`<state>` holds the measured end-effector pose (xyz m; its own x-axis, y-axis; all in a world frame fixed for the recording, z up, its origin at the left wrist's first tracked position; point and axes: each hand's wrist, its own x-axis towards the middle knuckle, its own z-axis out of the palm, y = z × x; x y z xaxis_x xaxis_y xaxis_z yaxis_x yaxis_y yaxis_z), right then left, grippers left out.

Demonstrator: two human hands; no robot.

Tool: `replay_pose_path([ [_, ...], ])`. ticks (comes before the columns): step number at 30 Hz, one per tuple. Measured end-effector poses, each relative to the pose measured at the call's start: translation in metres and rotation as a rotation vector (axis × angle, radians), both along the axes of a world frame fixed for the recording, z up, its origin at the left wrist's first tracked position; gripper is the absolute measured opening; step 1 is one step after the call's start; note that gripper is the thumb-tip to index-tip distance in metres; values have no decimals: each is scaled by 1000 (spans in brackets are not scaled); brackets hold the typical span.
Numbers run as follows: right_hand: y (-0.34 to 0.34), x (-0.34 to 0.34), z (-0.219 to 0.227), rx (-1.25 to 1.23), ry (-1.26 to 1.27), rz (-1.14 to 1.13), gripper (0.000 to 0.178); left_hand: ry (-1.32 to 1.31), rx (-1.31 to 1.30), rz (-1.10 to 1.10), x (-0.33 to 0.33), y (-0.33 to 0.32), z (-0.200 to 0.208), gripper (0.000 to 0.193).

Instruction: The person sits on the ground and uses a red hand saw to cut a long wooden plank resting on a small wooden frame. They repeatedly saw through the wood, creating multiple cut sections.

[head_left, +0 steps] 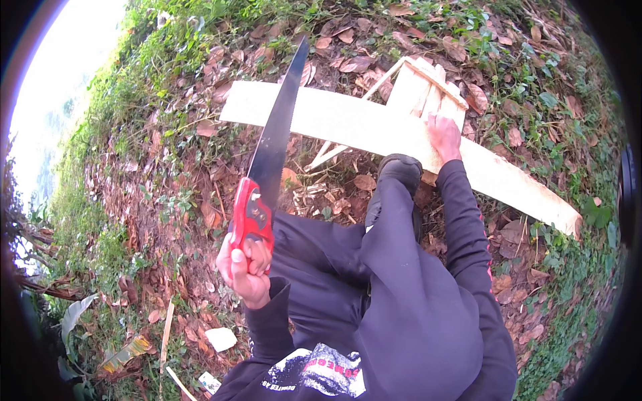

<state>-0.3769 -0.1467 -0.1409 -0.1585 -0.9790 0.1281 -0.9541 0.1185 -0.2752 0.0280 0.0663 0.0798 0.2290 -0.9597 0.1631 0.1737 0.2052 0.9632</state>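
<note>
My left hand (249,267) is wrapped round the red handle of a handsaw (273,137). The saw's dark blade points up and away, its toothed edge to the right, and passes across the view of a long pale plank (334,120). On the right part of that plank my right hand (444,136) presses down, fingers curled at the near ends of several short wooden slats (414,90). A narrow strip (438,81) crosses the slats' far ends. My dark shoe (400,170) stands at the plank's near edge, beside my right hand.
Dry brown leaves (358,64) and green plants cover the sloping ground. Thin sticks (328,155) and wood chips (311,197) lie under and near the plank. At lower left are a pale wood block (221,339) and a long strip (166,334).
</note>
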Motion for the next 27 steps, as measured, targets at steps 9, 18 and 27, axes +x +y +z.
replay_pose_path([
  [9, 1, 12, 8, -146, -120, -66, 38, 33, 107, -44, -16, -1, -24, 35],
  [18, 1, 13, 7, -191, -82, -67, 38, 78, 178, -50, -20, -4, -41, 31],
  [27, -19, 26, 32, -164, -61, -13, 31, 39, 191, -71, -20, -4, -40, 25],
])
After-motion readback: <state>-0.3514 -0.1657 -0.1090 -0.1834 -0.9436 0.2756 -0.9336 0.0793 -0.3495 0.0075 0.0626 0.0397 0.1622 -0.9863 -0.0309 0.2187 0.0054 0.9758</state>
